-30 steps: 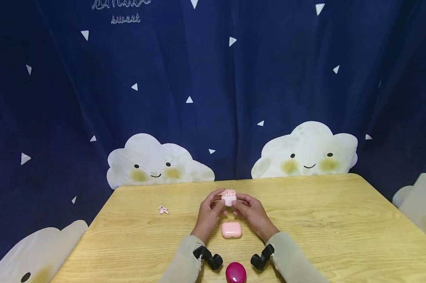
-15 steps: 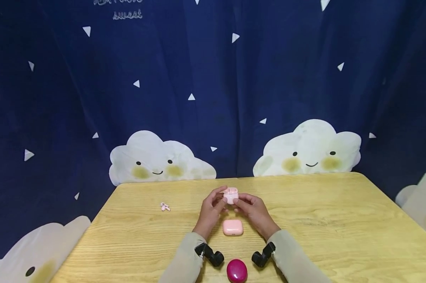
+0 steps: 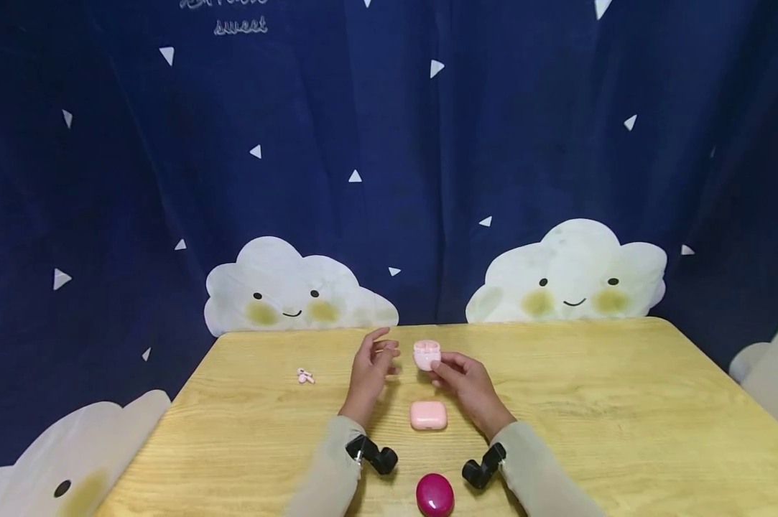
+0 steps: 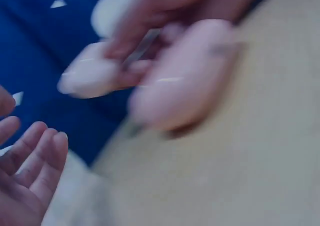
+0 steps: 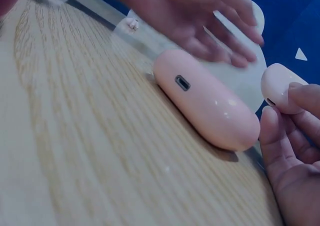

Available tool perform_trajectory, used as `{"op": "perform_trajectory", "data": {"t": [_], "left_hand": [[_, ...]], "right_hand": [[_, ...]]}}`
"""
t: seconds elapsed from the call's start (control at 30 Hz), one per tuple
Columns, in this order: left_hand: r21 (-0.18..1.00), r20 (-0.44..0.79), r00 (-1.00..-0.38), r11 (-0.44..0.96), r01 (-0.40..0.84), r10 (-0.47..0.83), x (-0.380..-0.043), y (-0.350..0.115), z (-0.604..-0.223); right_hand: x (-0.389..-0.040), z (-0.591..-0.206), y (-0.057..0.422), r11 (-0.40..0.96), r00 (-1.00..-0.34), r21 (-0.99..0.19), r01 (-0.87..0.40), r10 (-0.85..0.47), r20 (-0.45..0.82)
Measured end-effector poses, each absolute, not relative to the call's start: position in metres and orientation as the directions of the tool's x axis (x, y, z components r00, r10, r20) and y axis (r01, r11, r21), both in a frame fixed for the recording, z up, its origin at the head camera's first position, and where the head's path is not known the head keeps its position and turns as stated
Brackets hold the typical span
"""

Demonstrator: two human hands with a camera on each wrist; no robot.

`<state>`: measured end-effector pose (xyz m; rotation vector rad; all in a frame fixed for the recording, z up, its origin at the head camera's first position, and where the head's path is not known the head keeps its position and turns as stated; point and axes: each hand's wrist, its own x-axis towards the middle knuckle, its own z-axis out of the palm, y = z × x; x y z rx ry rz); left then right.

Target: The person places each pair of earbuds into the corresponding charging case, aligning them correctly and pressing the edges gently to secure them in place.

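My right hand (image 3: pixel 469 391) pinches a small pale pink earbud case (image 3: pixel 427 356) between thumb and fingers, held up off the table. Its lid appears raised, with two rounded hollows facing me in the head view. To its left is my left hand (image 3: pixel 371 373), apart from the case, fingers spread and slightly bent with nothing in them; the right wrist view shows this left hand (image 5: pixel 195 31) too. Between my forearms lies a closed peach-pink earbud case (image 3: pixel 428 415), its charging port visible in the right wrist view. The left wrist view is blurred.
A pair of pale pink earbuds (image 3: pixel 305 376) lies on the wooden table (image 3: pixel 589 416), off to the left. Close to the front edge sits a round magenta case (image 3: pixel 435 495). A dark blue curtain (image 3: pixel 389 143) with clouds hangs behind the table.
My left hand has let go of the pale pink case and moved left, its fingers opening. My right hand keeps holding the case alone. The view has shifted slightly.
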<state>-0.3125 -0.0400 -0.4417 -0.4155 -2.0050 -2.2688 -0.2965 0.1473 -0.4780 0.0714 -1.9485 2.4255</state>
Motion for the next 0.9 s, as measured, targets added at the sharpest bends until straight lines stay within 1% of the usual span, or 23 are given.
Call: {"op": "perform_trajectory", "data": {"t": [0.1,0.23,0.3,0.37,0.47,0.57,0.63,0.7,0.83,0.9], "left_hand": [[0.966,0.257,-0.966,-0.025,0.256,0.029,-0.323,-0.068,-0.432],[0.959,0.222,-0.975,0.186,0.213,-0.030,-0.327,-0.115,-0.420],[0.940,0.210,-0.977,0.280,0.195,-0.024,-0.325,-0.136,-0.415],[0.909,0.205,-0.979,0.368,0.196,0.015,-0.323,-0.153,-0.413],[0.836,0.221,-0.973,0.500,0.225,0.069,-0.319,-0.175,-0.414],[0.758,0.212,-0.975,0.619,0.205,0.064,-0.313,-0.190,-0.416],[0.723,0.184,-0.982,0.671,0.165,0.043,-0.310,-0.196,-0.416],[0.702,0.130,-0.991,0.703,0.111,0.026,-0.309,-0.201,-0.417],[0.700,0.016,-0.999,0.713,0.048,0.051,-0.309,-0.206,-0.426],[0.703,-0.010,-0.997,0.710,0.046,0.075,-0.308,-0.206,-0.432]], "right_hand": [[-0.299,-0.476,0.142,-0.226,-0.996,-0.971,-0.080,-0.018,0.086],[-0.300,-0.475,0.137,-0.229,-0.994,-0.971,-0.074,-0.060,0.090],[-0.300,-0.475,0.137,-0.231,-0.995,-0.971,-0.065,-0.055,0.079],[-0.298,-0.475,0.140,-0.238,-0.997,-0.969,-0.063,-0.033,0.073],[-0.297,-0.475,0.143,-0.236,-0.996,-0.969,-0.076,-0.031,0.086],[-0.296,-0.474,0.143,-0.230,-0.994,-0.970,-0.074,-0.056,0.089],[-0.296,-0.473,0.143,-0.229,-0.995,-0.971,-0.067,-0.061,0.083],[-0.298,-0.474,0.144,-0.227,-0.996,-0.972,-0.060,-0.053,0.074],[-0.297,-0.476,0.146,-0.229,-0.997,-0.972,-0.052,-0.040,0.063],[-0.296,-0.478,0.147,-0.232,-0.997,-0.971,-0.053,-0.041,0.064]]}}
